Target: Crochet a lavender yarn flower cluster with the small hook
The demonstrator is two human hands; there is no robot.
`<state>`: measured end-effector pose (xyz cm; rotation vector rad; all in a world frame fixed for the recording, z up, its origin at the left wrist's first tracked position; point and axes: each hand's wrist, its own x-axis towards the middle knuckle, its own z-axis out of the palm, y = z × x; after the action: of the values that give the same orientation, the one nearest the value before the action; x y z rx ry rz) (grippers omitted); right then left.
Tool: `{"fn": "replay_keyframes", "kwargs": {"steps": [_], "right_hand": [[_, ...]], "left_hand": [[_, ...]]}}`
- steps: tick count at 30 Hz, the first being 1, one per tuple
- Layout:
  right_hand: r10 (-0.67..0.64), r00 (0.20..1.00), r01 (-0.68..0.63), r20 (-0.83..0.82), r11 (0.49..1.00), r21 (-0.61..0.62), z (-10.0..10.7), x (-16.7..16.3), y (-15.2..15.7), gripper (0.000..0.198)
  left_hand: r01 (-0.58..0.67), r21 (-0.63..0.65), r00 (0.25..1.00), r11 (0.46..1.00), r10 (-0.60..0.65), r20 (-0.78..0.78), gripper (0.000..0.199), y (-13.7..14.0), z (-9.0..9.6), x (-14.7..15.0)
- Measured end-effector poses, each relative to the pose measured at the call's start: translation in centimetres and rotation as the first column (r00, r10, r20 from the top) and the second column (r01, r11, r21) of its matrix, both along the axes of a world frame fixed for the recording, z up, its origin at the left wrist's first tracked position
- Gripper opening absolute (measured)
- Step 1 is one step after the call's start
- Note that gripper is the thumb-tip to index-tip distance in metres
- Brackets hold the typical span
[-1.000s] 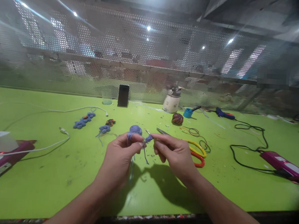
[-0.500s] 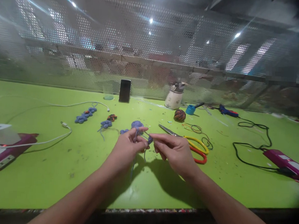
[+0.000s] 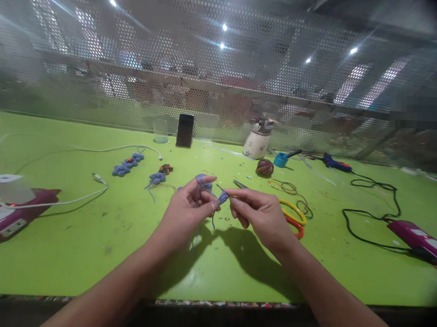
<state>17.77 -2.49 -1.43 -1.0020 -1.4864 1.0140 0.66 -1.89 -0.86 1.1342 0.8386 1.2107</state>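
My left hand (image 3: 188, 210) pinches a small blue-purple crochet piece (image 3: 223, 198) between thumb and fingers, and blue-purple yarn (image 3: 200, 181) runs over its raised index finger. In my right hand (image 3: 262, 212) the fingers are closed on a thin crochet hook (image 3: 220, 187), whose tip sticks out through the crochet piece. Most of the hook is hidden by the fingers. A loose yarn tail (image 3: 213, 221) hangs below the piece. Behind the left fingers sits a ball of the same yarn (image 3: 207, 187), partly covered. Scissors (image 3: 294, 212) with yellow and red handles lie beside my right hand, partly hidden by it.
Crocheted flowers (image 3: 128, 164) and a smaller flower pair (image 3: 158, 178) lie to the left. Further back stand a phone (image 3: 185, 131), a cup (image 3: 160, 132), a white jar (image 3: 257, 139), a dark yarn ball (image 3: 264, 168) and a glue gun (image 3: 336, 163). Power strips (image 3: 418, 236) flank both sides.
The hook tip now points up and left above the crochet piece, instead of reaching toward the left index finger. My right hand covers more of the scissors. The view has shifted slightly.
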Motion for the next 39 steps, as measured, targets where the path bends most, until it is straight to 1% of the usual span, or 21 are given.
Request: {"fn": "replay_keyframes", "kwargs": {"steps": [4,8,10,12,14,16,18,20,23,26,28,31,34,37,39], "right_hand": [[0.012,0.999,-0.013,0.047,1.000,0.021,0.2,0.1,-0.4,0.025],[0.018,0.994,-0.028,0.109,0.995,0.092,0.1,0.2,-0.5,0.023],[0.010,0.990,-0.028,0.143,0.992,0.126,0.0,0.2,-0.5,0.024],[-0.003,0.983,-0.024,0.181,0.988,0.150,-0.1,0.1,-0.5,0.024],[-0.015,0.978,-0.020,0.206,0.986,0.165,-0.1,0.0,-0.6,0.024],[-0.021,0.976,-0.015,0.217,0.986,0.165,0.0,0.0,-0.7,0.024],[-0.019,0.977,-0.013,0.211,0.988,0.152,0.0,-0.1,-0.7,0.024],[-0.003,0.982,-0.018,0.191,0.994,0.110,0.1,-0.1,-0.7,0.025],[0.040,0.989,-0.039,0.144,0.999,-0.010,0.3,0.0,-0.6,0.026],[0.120,0.988,-0.107,0.096,0.985,-0.135,0.5,0.3,-0.5,0.034],[0.172,0.982,-0.155,0.075,0.969,-0.194,0.7,0.5,-0.4,0.038],[0.226,0.972,-0.202,0.071,0.946,-0.253,1.0,0.7,-0.2,0.035],[0.274,0.957,-0.235,0.097,0.926,-0.296,1.2,1.0,-0.1,0.032],[0.304,0.944,-0.245,0.130,0.908,-0.339,1.3,1.2,0.0,0.031],[0.302,0.942,-0.237,0.144,0.907,-0.348,1.3,1.2,0.0,0.030]], "left_hand": [[0.044,-0.001,0.998,0.999,-0.044,0.043,0.058,0.1,0.0,-0.3],[0.066,-0.045,0.992,0.997,-0.060,0.112,0.050,-0.1,0.5,-0.8],[0.083,-0.070,0.990,0.994,-0.075,0.121,0.050,-0.2,0.7,-0.9],[0.082,-0.074,0.994,0.994,-0.076,0.078,0.058,-0.2,0.8,-0.8],[0.046,-0.062,0.999,0.997,-0.046,0.013,0.067,-0.1,0.8,-0.6],[0.006,-0.038,1.000,0.999,-0.007,-0.027,0.072,0.0,0.7,-0.5],[-0.003,-0.001,0.999,1.000,0.003,-0.054,0.075,0.1,0.6,-0.5],[-0.002,0.030,0.997,1.000,0.004,-0.079,0.078,0.1,0.5,-0.5],[-0.005,0.061,0.993,0.998,0.012,-0.119,0.085,0.0,0.5,-0.5],[0.021,0.084,0.986,0.996,-0.007,-0.165,0.094,-0.1,0.7,-0.5],[0.044,0.094,0.979,0.995,-0.025,-0.204,0.097,-0.1,0.7,-0.5],[0.073,0.113,0.961,0.991,-0.039,-0.275,0.100,0.0,0.5,-0.5],[0.080,0.160,0.936,0.984,-0.019,-0.351,0.102,0.0,0.2,-0.7],[0.090,0.197,0.916,0.976,-0.003,-0.402,0.103,-0.1,0.0,-0.7],[0.097,0.206,0.906,0.974,-0.001,-0.424,0.102,-0.2,-0.1,-0.7]]}}
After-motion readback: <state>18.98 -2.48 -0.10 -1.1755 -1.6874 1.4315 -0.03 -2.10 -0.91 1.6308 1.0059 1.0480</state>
